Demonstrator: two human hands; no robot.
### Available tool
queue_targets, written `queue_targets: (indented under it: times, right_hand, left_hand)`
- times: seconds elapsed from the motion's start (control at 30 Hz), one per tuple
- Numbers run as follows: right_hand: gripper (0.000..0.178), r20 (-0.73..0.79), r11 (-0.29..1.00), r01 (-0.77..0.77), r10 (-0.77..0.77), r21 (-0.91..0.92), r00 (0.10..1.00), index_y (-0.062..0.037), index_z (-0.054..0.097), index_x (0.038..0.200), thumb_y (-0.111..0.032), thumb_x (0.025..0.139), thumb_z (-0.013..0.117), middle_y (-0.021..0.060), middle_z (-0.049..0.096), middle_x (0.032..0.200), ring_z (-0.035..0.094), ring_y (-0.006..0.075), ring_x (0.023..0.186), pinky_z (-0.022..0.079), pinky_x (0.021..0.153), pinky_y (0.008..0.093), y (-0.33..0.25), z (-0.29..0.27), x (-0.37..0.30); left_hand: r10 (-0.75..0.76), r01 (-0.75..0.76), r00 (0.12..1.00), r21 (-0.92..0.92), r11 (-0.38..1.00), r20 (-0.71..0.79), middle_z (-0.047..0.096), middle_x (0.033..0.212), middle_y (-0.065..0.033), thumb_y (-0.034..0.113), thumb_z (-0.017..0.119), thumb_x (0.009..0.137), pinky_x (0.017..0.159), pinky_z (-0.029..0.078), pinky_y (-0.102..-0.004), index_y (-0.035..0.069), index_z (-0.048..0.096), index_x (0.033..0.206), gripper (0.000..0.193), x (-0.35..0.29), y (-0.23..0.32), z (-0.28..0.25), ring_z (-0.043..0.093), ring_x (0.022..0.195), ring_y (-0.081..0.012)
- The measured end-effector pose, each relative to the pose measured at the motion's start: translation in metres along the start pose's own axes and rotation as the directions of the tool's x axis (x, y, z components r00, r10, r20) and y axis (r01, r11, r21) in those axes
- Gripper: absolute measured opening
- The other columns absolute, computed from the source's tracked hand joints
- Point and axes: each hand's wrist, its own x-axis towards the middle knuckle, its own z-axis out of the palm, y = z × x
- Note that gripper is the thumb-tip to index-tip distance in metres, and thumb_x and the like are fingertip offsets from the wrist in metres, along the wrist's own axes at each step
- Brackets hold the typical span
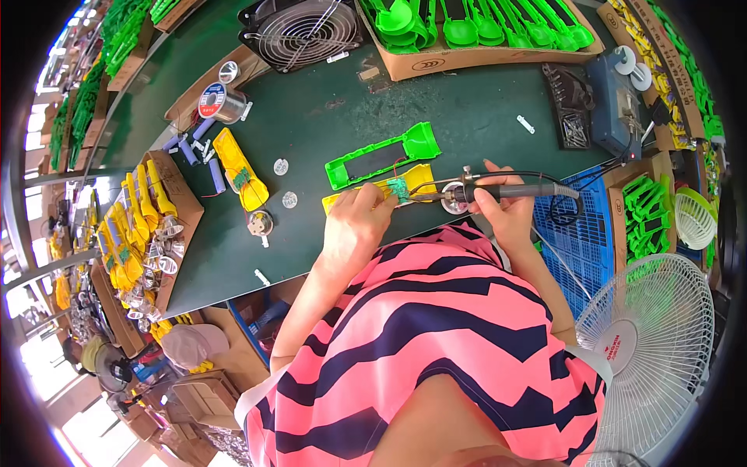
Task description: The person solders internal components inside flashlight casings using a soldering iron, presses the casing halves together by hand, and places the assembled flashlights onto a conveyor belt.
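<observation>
My left hand is closed on the left part of a yellow plastic housing lying at the table's near edge. A small green circuit board with a red wire sits on this housing, beside my fingertips. From the right, my right hand grips a soldering iron with a dark handle and a thin metal tube along it. Its tip points at the board; whether it touches, I cannot tell. A round silvery part shows under the iron. Just beyond lies a green housing with a dark inset.
On the left lie another yellow housing, blue cylindrical cells, a solder spool and a box of yellow housings. A black fan and a carton of green parts stand behind. A blue soldering station is right.
</observation>
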Motion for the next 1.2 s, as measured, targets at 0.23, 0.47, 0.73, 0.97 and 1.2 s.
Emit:
queue_targets:
  times: [0.23, 0.47, 0.73, 0.97, 1.2]
  right_hand:
    - [0.018, 0.000, 0.994, 0.009, -0.009, -0.107, 1.000, 0.0056, 0.052, 0.091, 0.006, 0.074, 0.059, 0.0140, 0.053, 0.094, 0.059, 0.0116, 0.059, 0.048, 0.060, 0.0209, 0.013, -0.001, 0.002]
    - [0.019, -0.006, 0.998, -0.024, 0.024, -0.053, 1.000, 0.0018, 0.060, 0.088, -0.001, 0.070, 0.066, 0.0167, 0.052, 0.105, 0.057, 0.0168, 0.088, 0.049, 0.071, 0.0282, 0.021, 0.000, 0.002]
    - [0.019, -0.028, 0.980, -0.149, 0.154, 0.132, 0.988, 0.0040, 0.057, 0.090, 0.001, 0.073, 0.065, 0.0179, 0.050, 0.108, 0.060, 0.0140, 0.072, 0.049, 0.058, 0.0213, 0.004, 0.004, 0.001]
    - [0.018, -0.105, 0.983, -0.077, 0.096, 0.169, 0.990, 0.0053, 0.056, 0.089, 0.004, 0.073, 0.063, 0.0195, 0.046, 0.115, 0.059, 0.0130, 0.063, 0.048, 0.054, 0.0215, -0.009, 0.005, -0.002]
    - [0.017, -0.216, 0.989, 0.111, -0.086, 0.102, 0.973, 0.0073, 0.053, 0.091, 0.005, 0.074, 0.057, 0.0199, 0.050, 0.109, 0.061, 0.0151, 0.061, 0.052, 0.056, 0.0228, -0.004, 0.003, -0.001]
  left_hand:
    - [0.012, -0.013, 0.999, -0.040, 0.999, -0.031, 0.046, 0.070, -0.0038, 0.002, 0.063, 0.060, 0.055, 0.043, -0.0313, 0.006, 0.063, 0.079, 0.020, 0.000, 0.001, 0.001, 0.051, 0.061, -0.0185]
    - [0.003, -0.004, 1.000, -0.042, 0.999, -0.022, 0.046, 0.070, -0.0041, 0.001, 0.062, 0.060, 0.055, 0.043, -0.0322, 0.006, 0.062, 0.077, 0.018, 0.002, 0.000, 0.000, 0.051, 0.061, -0.0191]
    - [-0.011, 0.011, 1.000, -0.052, 0.999, 0.002, 0.045, 0.068, -0.0050, 0.001, 0.061, 0.061, 0.056, 0.043, -0.0325, 0.006, 0.060, 0.071, 0.011, 0.005, 0.001, -0.002, 0.051, 0.061, -0.0200]
    - [-0.017, 0.018, 1.000, -0.048, 0.999, 0.008, 0.045, 0.067, -0.0052, 0.001, 0.061, 0.062, 0.057, 0.043, -0.0332, 0.006, 0.059, 0.069, 0.009, 0.006, 0.002, -0.003, 0.052, 0.062, -0.0208]
    - [-0.024, 0.026, 0.999, -0.069, 0.997, 0.026, 0.048, 0.072, -0.0064, 0.002, 0.062, 0.062, 0.059, 0.043, -0.0341, 0.007, 0.062, 0.076, 0.014, 0.006, -0.001, -0.002, 0.052, 0.065, -0.0213]
